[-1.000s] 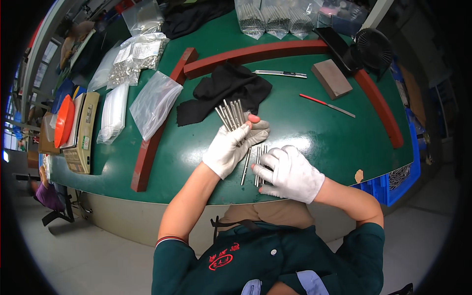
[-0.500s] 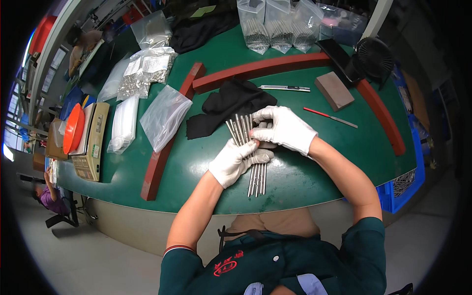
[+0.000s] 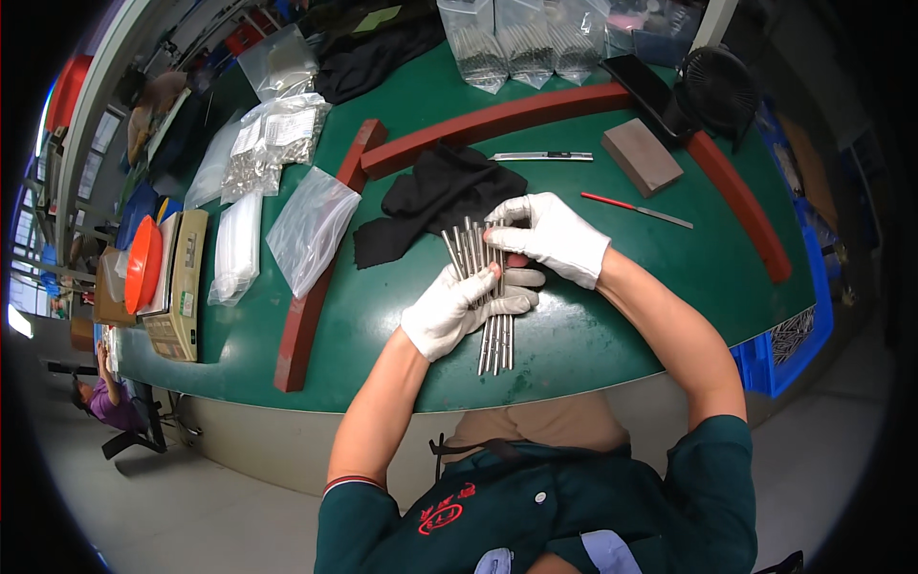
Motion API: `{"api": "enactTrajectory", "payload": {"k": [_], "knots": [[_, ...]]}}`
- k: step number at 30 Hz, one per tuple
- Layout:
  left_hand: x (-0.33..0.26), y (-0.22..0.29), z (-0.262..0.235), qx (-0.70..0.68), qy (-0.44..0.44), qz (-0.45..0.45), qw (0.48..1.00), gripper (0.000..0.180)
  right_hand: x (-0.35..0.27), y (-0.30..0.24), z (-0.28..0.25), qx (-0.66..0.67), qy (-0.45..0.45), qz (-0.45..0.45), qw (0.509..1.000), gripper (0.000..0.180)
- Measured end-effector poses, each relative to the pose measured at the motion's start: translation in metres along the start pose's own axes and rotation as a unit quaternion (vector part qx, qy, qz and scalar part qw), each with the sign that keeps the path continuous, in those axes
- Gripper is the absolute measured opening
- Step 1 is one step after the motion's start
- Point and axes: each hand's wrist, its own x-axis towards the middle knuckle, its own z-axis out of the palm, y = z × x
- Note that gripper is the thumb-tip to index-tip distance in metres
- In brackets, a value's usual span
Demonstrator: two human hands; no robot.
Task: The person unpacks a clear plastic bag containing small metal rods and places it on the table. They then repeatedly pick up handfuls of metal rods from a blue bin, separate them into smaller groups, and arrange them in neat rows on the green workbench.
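A fanned bundle of slim metal rods is held above the green table. My left hand, in a white glove, wraps round the middle of the bundle, with the thumb across the front. On its right side my gloved right hand pinches one rod near its upper part between thumb and finger. Bare fingertips show through the gloves. Just beyond the rods lies a crumpled black cloth. Right of the cloth are a utility knife and a thin file with a red handle.
Red-brown bars frame the work area on the green table. A brown block and black fan stand right. Bags of rods, clear plastic bags and a scale lie around. A blue bin sits right.
My right hand has shifted slightly on the rods, and its lower fingers have drawn back from the bundle. My left hand keeps its hold. The whole view has shifted a little.
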Motion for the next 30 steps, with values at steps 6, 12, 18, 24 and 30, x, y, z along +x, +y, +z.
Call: {"api": "enactTrajectory", "payload": {"k": [6, 12, 18, 24, 30], "knots": [[0.0, 0.0, -0.005, -0.034, 0.019, 0.026, 0.999, 0.041, -0.016, -0.021, -0.023, -0.081, 0.02, 0.027, 0.996, 0.017], [0.003, -0.003, -0.015, -0.056, 0.018, 0.035, 0.998, 0.04, -0.038, -0.001, -0.006, -0.315, -0.113, 0.046, 0.941, 0.021], [0.004, -0.004, -0.013, -0.07, 0.036, 0.051, 0.996, 0.038, -0.037, 0.0, 0.004, -0.479, -0.007, 0.033, 0.877, 0.027], [0.006, -0.004, -0.012, -0.078, 0.019, 0.049, 0.996, 0.038, -0.041, -0.006, -0.005, -0.487, -0.021, -0.006, 0.873, 0.03], [0.008, -0.012, -0.007, -0.109, 0.05, 0.108, 0.987, 0.029, -0.04, -0.012, -0.008, -0.413, -0.094, 0.026, 0.905, 0.023]]}}
